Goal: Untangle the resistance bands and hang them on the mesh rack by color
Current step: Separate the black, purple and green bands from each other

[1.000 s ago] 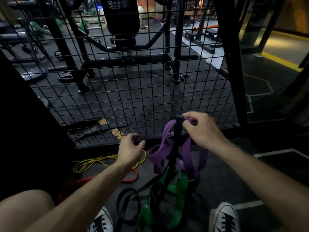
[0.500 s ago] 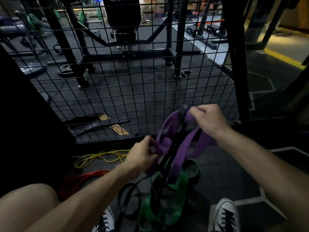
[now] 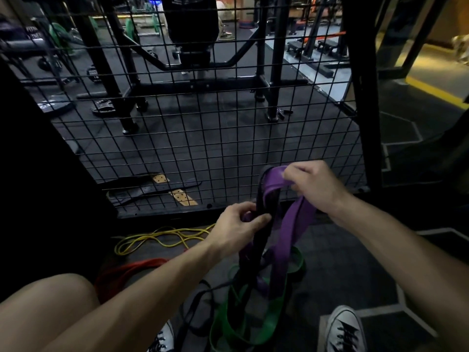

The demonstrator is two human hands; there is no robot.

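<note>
My right hand [image 3: 313, 185] has its fingers curled, pinching the top fold of the purple band [image 3: 291, 224] and lifting it in front of the mesh rack [image 3: 203, 138]. My left hand [image 3: 237, 228] sits lower, thumb and fingertips pinched round the black band [image 3: 260, 240] where it crosses the purple one (the exact crossing is hidden under my fingers).

From there the bundle hangs down to the floor, where the green band [image 3: 243, 329] loops around the purple and black strands between my shoes. The yellow band [image 3: 157, 238] and the red band [image 3: 134, 269] lie apart on the floor to the left, near the foot of the rack.

I judge these bands light, soft and floppy, with a rubbery surface that grips itself, so pulling hard would likely tighten the knot. I would take flat pinches near each crossing and feed one loop through, not tug from the ends. Nothing hangs on the rack yet.
</note>
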